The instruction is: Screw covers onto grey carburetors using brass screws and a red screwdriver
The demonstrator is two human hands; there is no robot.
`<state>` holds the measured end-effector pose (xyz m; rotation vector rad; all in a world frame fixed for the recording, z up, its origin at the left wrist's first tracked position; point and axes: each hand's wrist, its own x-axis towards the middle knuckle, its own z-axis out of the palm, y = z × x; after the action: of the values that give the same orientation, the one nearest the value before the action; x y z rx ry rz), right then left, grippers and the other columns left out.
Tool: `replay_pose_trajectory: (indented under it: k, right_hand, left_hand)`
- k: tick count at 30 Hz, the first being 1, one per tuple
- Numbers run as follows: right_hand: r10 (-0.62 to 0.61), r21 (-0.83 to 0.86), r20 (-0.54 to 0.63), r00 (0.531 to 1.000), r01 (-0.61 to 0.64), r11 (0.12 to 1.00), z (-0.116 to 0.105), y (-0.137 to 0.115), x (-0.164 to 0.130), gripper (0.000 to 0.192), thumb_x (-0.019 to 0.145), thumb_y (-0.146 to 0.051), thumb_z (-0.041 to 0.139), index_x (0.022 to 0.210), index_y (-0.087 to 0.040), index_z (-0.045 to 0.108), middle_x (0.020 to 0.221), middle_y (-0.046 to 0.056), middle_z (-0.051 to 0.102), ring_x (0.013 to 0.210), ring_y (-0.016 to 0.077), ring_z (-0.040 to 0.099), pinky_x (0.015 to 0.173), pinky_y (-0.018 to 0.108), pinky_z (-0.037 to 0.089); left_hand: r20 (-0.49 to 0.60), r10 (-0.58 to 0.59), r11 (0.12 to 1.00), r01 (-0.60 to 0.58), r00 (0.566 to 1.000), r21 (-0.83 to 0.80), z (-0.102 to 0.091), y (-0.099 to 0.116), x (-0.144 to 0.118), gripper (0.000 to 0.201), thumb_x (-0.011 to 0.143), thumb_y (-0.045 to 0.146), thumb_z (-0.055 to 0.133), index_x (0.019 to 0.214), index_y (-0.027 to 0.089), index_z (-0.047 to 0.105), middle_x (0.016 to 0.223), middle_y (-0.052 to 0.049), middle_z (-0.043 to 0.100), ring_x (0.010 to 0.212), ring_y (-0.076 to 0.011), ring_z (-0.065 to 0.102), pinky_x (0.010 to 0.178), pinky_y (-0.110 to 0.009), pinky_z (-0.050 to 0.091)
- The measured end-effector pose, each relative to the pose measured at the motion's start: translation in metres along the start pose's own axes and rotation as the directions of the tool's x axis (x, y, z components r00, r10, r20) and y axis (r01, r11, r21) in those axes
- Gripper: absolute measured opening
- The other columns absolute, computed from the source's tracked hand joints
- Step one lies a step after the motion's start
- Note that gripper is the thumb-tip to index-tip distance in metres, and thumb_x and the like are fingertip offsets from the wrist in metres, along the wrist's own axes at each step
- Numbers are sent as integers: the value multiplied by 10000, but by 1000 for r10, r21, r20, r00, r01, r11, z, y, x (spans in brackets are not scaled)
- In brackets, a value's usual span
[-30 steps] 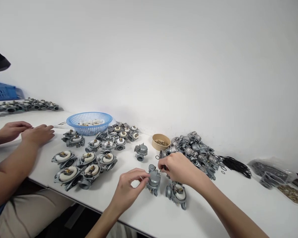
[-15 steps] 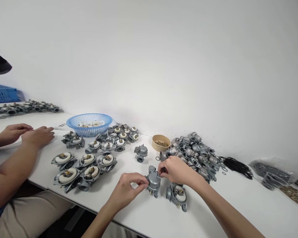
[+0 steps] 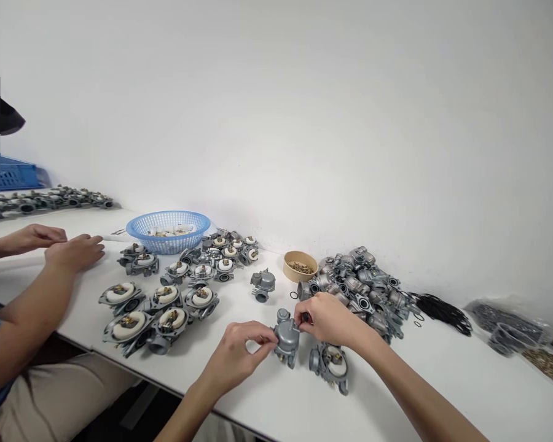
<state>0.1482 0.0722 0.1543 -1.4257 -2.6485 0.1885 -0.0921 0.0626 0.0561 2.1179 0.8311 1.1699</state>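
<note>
A grey metal carburetor [image 3: 287, 335] with a domed bowl on top stands on the white table between my hands. My left hand [image 3: 246, 353] pinches its left side with thumb and fingertips. My right hand [image 3: 325, 319] is closed at the upper right of the bowl, around a small dark item mostly hidden by the fingers. Just right of them lies an open carburetor [image 3: 334, 363] with a white float showing. Behind stands another closed carburetor [image 3: 263, 283], with a black rubber ring [image 3: 294, 296] near it.
A heap of carburetors [image 3: 364, 279] lies behind my right hand, beside a round tub [image 3: 300, 267] of small brass parts. Black rings [image 3: 442, 312] lie at right. Open carburetors [image 3: 163, 307] and a blue basket [image 3: 168, 233] stand left, near a co-worker's hands [image 3: 71, 252].
Both hands keep their places on the carburetor. The whole view has shifted slightly, and the co-worker's hands have hardly moved.
</note>
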Motion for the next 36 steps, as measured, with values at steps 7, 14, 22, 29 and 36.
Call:
replay_pose_trajectory:
  k: [7,14,22,29,36]
  right_hand:
    - [30,-16,-26,999,-30,999,5,1,-1,166,810,-70,714,832,-225,770,758,-17,798,681,161,706,635,239,424]
    - [42,54,-28,999,-40,998,9,7,-5,159,798,-93,744,813,-247,782,758,-29,794,681,154,689,625,232,408]
    - [32,105,-9,999,-31,994,6,8,-12,143,842,-140,714,869,-242,811,782,-9,799,609,140,635,599,231,395]
    - [15,116,-9,1000,-14,993,3,3,-14,153,792,-106,718,798,-239,793,661,-38,727,526,111,496,608,230,387]
    - [-13,169,15,1000,11,986,4,-3,-22,181,800,-78,697,808,-232,791,620,-54,699,489,89,459,590,213,379]
  left_hand:
    - [-17,95,993,-93,995,73,1,-2,-2,132,949,156,684,948,261,764,914,19,822,800,-169,757,769,-277,539]
    - [-21,159,985,-157,987,72,1,-1,-1,168,966,127,646,963,255,756,937,4,820,822,-170,764,775,-274,549]
    - [-48,-1,998,3,999,56,9,4,-3,48,907,254,744,926,247,701,1076,-38,754,926,-203,719,763,-296,595]
    - [-125,-226,973,231,966,26,42,11,-6,425,765,302,854,1037,270,528,1097,-26,663,1006,-253,653,900,-417,592]
    - [-168,-283,959,283,944,-23,56,2,-2,384,805,282,777,1059,265,489,1122,-26,627,956,-230,626,867,-383,535]
